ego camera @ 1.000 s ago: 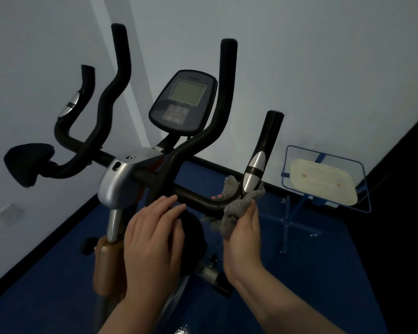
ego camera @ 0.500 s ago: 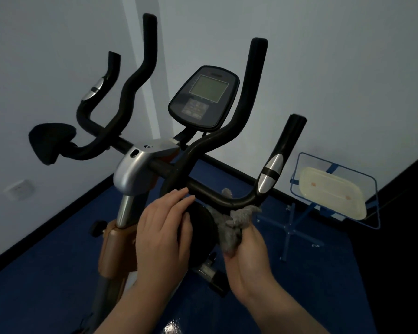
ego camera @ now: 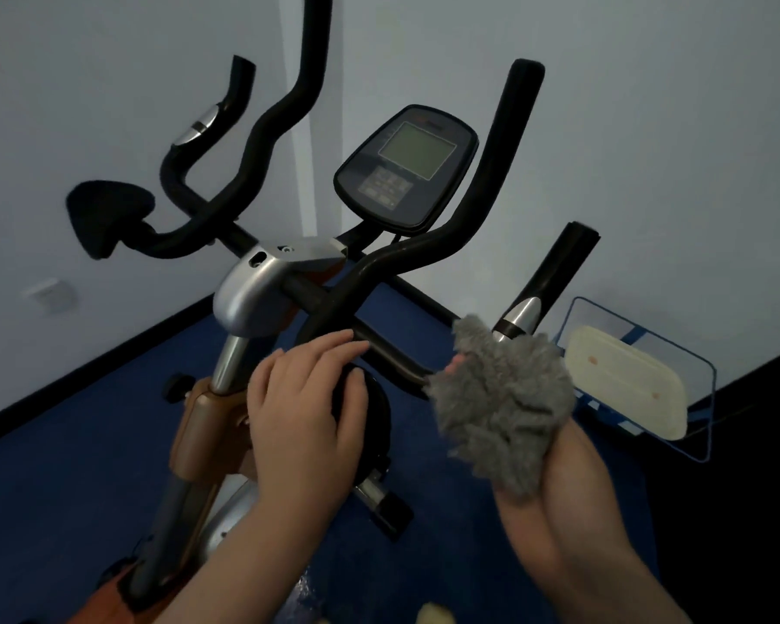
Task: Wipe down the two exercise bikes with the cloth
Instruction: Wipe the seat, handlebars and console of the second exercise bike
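An exercise bike [ego camera: 262, 290] with black handlebars [ego camera: 491, 173] and a grey console [ego camera: 406, 168] fills the middle of the head view. My left hand [ego camera: 307, 421] rests palm down on a round black pad just under the handlebar's cross tube. My right hand [ego camera: 559, 493] is turned palm up and grips a fluffy grey cloth [ego camera: 500, 403], which sits at the bend of the right lower grip with its silver sensor [ego camera: 521, 315]. Only one bike is in view.
A blue wire-frame stand [ego camera: 699, 398] carrying a cream tray [ego camera: 627, 385] is on the blue floor at the right, by the wall. White walls meet in a corner behind the bike. A wall socket [ego camera: 48, 292] is at the left.
My right hand has turned palm up and brought the cloth out from under the handlebar bend to its right side. My left hand stays on the black pad. The view has moved closer.
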